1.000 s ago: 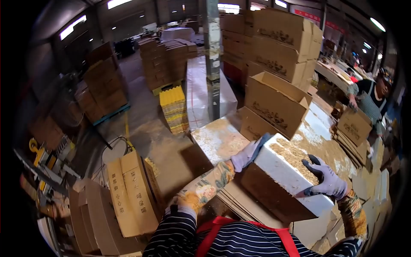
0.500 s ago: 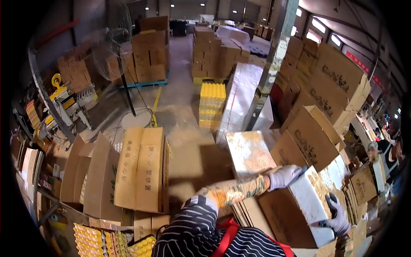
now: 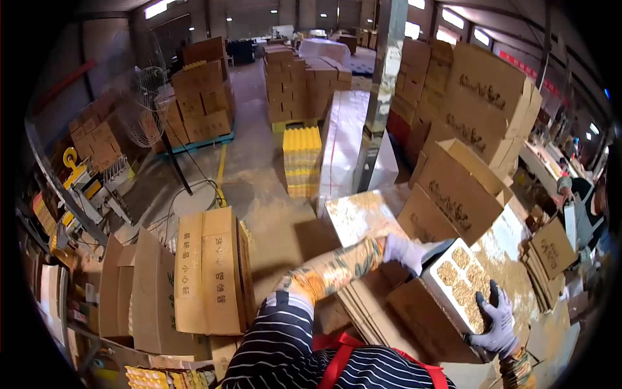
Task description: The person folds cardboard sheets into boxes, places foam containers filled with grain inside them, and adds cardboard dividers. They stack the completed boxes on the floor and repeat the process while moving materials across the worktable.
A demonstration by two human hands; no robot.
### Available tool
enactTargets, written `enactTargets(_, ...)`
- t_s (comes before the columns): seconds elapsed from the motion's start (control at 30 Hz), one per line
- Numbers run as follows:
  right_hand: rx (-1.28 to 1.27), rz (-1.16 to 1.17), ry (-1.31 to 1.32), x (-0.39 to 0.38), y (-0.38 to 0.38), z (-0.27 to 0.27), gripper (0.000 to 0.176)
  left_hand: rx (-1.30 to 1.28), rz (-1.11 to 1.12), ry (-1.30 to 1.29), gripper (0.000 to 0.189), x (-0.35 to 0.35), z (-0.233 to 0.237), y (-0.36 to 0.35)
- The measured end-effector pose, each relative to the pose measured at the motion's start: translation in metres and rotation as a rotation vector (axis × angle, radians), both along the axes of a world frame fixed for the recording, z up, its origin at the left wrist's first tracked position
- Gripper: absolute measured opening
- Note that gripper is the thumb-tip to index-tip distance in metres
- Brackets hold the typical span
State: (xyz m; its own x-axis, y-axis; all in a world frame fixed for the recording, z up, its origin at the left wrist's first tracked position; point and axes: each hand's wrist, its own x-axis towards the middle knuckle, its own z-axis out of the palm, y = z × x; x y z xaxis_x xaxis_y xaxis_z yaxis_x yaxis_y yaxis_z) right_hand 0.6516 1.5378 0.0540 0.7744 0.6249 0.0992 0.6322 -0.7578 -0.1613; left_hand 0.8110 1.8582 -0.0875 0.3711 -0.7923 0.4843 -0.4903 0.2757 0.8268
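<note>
A white foam tray [image 3: 447, 282] with several rounded compartments, filled with tan loose material like husks or shavings, is tilted over an open cardboard box [image 3: 421, 311]. My left hand [image 3: 405, 254], in a pale glove with dark fingers, grips the tray's far left end. At the near right end, my right hand [image 3: 497, 322], gloved alike, holds the tray with fingers bent over its edge. Behind the tray stands another open carton [image 3: 463, 188] with printed sides.
Flattened cardboard sheets [image 3: 363, 311] lean beside the box. A table [image 3: 356, 214] strewn with the loose material lies beyond. To the left stand a printed carton [image 3: 210, 272] and a fan [image 3: 146, 107]. Yellow egg trays [image 3: 302, 162] are stacked ahead. A person [image 3: 586, 207] is at far right.
Both hands have turned the tray, so its filled compartments now face me instead of its smooth side. My view has shifted to the right.
</note>
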Motion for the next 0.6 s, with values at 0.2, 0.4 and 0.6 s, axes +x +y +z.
enactTargets(0.2, -0.054, -0.052, 0.004, 0.002, 0.007, -0.015, 0.096, 0.003, -0.028, 0.603, 0.08, -0.03, 0.026, 0.006)
enactTargets(0.4, -0.211, -0.001, 0.17, 0.024, 0.003, -0.065, 0.092, 0.687, 0.823, -0.32, 0.081, -0.068, 0.059, -0.018)
enactTargets(0.6, -0.238, 0.097, 0.323, 0.034, -0.01, -0.092, 0.064, 0.93, 0.354, -0.775, 0.054, -0.09, 0.137, -0.069)
